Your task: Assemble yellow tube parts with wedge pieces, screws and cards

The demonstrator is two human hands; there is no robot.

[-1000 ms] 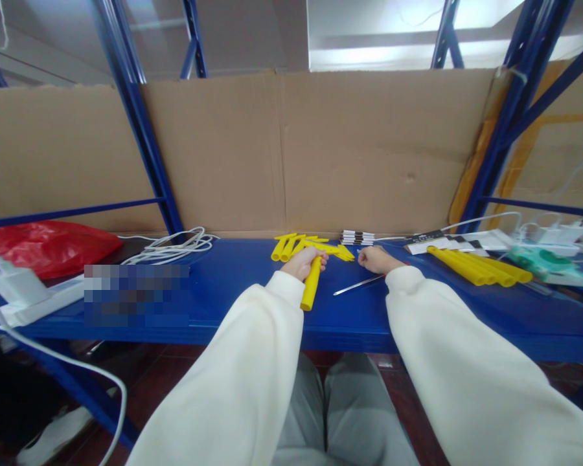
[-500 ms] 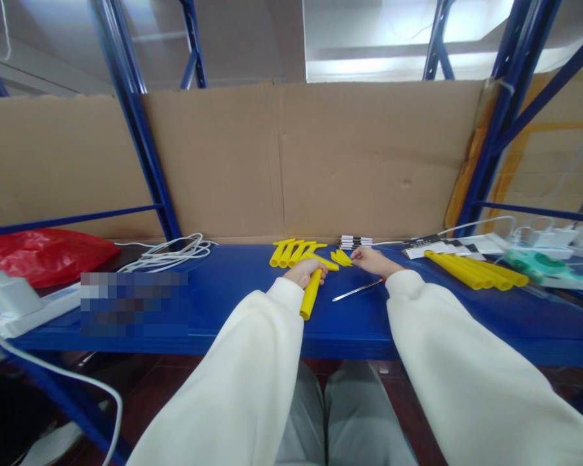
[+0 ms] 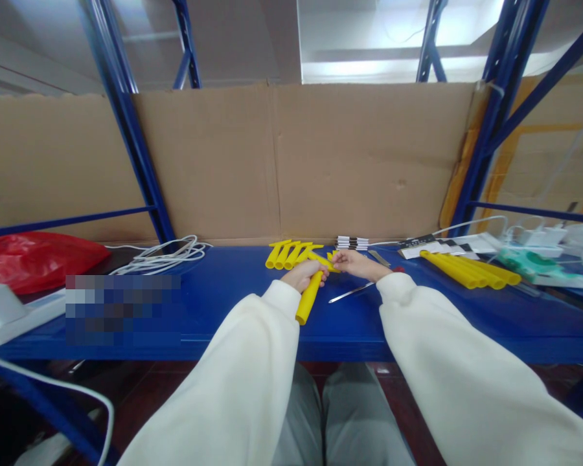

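My left hand (image 3: 301,276) is wrapped round a yellow tube (image 3: 309,300), whose open lower end points toward me. A flat yellow crosspiece (image 3: 323,262) sticks out at its top, toward my right. My right hand (image 3: 354,262) is closed in a pinch at the outer end of that crosspiece; what its fingertips hold, if anything, is too small to make out. Behind the fingers, small yellow pieces are partly hidden. Several similar yellow tubes with crosspieces (image 3: 284,255) lie in a row beyond my left hand. A thin metal tool (image 3: 350,293) rests below my right hand.
Several plain yellow tubes (image 3: 469,270) lie on the right of the blue shelf (image 3: 233,310). Black-and-white strips (image 3: 352,243) are stacked at the back. Coiled white cable (image 3: 168,256) and a red bag (image 3: 41,259) sit on the left. Cardboard (image 3: 369,162) closes off the back.
My right hand has moved left, from the small yellow pieces to the crosspiece by my left hand. My left hand still holds the tube. The view has shifted slightly.
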